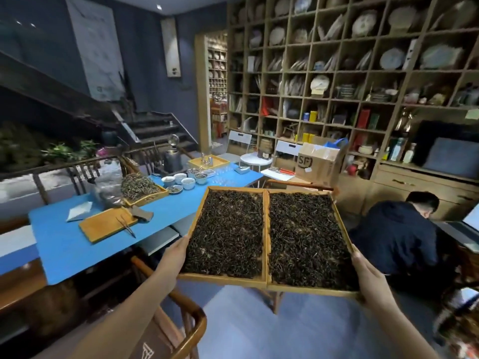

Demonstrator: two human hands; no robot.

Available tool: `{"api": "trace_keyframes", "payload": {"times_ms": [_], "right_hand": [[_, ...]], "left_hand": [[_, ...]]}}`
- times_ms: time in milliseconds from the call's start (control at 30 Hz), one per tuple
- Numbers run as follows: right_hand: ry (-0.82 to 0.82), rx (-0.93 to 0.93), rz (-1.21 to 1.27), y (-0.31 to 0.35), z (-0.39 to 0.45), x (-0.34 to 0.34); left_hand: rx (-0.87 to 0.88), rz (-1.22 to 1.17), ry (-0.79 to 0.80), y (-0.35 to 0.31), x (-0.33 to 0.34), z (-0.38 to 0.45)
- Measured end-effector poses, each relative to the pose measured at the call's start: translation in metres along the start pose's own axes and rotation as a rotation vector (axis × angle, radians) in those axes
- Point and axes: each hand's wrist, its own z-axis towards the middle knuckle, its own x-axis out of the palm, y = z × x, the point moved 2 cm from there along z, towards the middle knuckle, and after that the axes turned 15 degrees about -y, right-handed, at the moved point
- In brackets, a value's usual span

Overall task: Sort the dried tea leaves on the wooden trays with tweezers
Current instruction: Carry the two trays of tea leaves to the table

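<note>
A wall of wooden shelving (337,73) packed with wrapped tea cakes, tins and boxes fills the right side of the room, and a dark staircase (145,125) climbs at the left. Below the staircase stands a long table (64,244) with a blue cover. In the foreground, held in the air off the table's near right corner, are 2 wooden trays (266,255) set side by side, long edges touching, each filled rim to rim with dark dried tea leaves (228,234). The person's left hand (174,252) grips the outer edge of the left tray, fingers curled under it; the right hand (368,275) grips the outer edge of the right tray near its front corner, thumb over the rim. A second person in a dark top (399,234) bends low at the right, beside a laptop. A cardboard box (318,164) sits open in front of the shelving. On the table, a third tray (145,194) carries a heap of paler leaves, and a bare wooden tray (103,226) lies nearer. The tweezers (127,228) rest across that bare tray's right edge, tips pointing out over the blue cover. Farther along stand 4 white cups (181,180).
</note>
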Motion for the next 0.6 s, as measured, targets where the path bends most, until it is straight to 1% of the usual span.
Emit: {"api": "trace_keyframes", "payload": {"times_ms": [200,333,500,600], "right_hand": [[0.083,0.043,0.045,0.000,0.062,0.106],[0.126,0.055,0.064,-0.005,0.101,0.168],[0.171,0.030,0.024,-0.012,0.138,0.236],[0.208,0.029,-0.021,-0.015,0.161,0.275]], "left_hand": [[-0.060,-0.046,-0.071,-0.030,0.011,0.092],[-0.040,-0.072,-0.112,-0.048,0.013,0.139],[-0.089,-0.053,-0.168,-0.053,0.012,0.195],[-0.089,-0.062,-0.186,-0.055,0.014,0.222]]}}
